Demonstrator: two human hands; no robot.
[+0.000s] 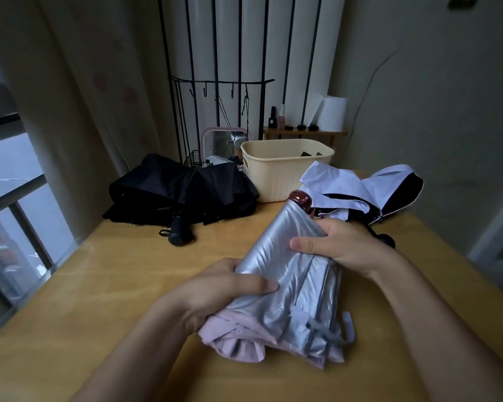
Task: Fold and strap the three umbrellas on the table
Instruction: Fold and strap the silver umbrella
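Left hand [224, 285] and right hand [349, 245] grip silver umbrella [276, 250]; cream basket [285, 181] behind holds dark items [311, 154].

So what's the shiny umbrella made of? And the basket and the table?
The shiny umbrella looks like thin cloth with a silver coating: it creases softly and gleams; its hem is pale pink. Its round cap seems glossy dark-red plastic. The basket looks like matte cream plastic, with moulded ribs. The table seems wood or veneer, smooth with a faint sheen.
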